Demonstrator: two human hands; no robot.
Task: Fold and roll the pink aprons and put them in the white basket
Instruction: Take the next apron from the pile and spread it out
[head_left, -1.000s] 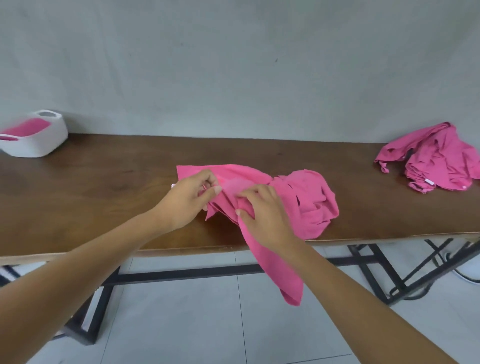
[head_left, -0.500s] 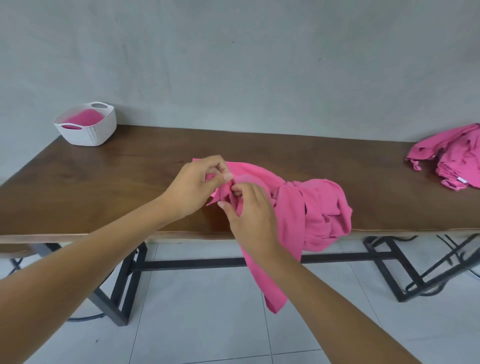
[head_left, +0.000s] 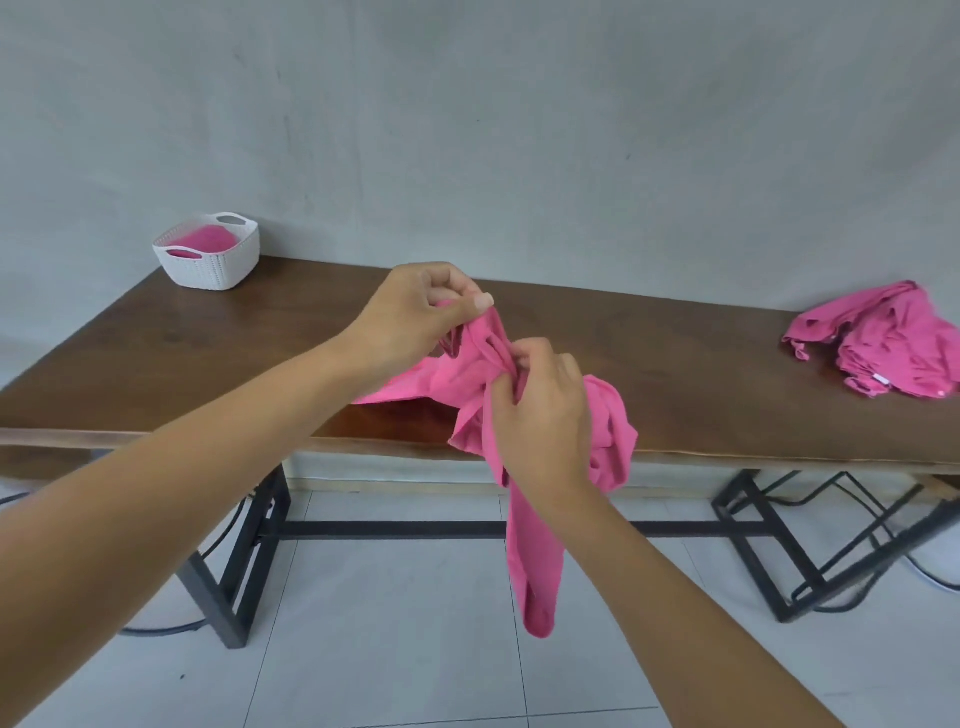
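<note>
**Task status:** partly complete. The white basket (head_left: 208, 273) stands at the far left corner of the table (head_left: 156, 358) and already contains pink fabric (head_left: 208, 240). This is judged to be at least one finished apron; the count cannot be read. A loose pile of aprons (head_left: 883, 338) lies at the right end of the table near the far edge, unfolded and well apart from both hands.

**Item in work:** one apron (head_left: 441, 382), at the middle of the table by the front edge. It is bunched, with no flat fold or roll visible, so folding of this item is judged to be at its start.

**Hand state:**
- The left hand (head_left: 415, 312) is raised above the table and pinches a gathered upper portion of the apron between thumb and fingers.
- The right hand (head_left: 540, 415) is just beside it, lower and nearer the front edge, with its fingers curled round a twisted bunch of the same fabric.
- Neither hand is free.

**Apron relative to the hands:**
- One flap runs from below the left hand onto the table.
- A mass of cloth sits behind the right hand at the front edge.
- A long strip hangs below the right wrist, over the front edge.

**Left to do:** spread, fold and roll this apron, place it in the basket, then repeat for the pile
</note>
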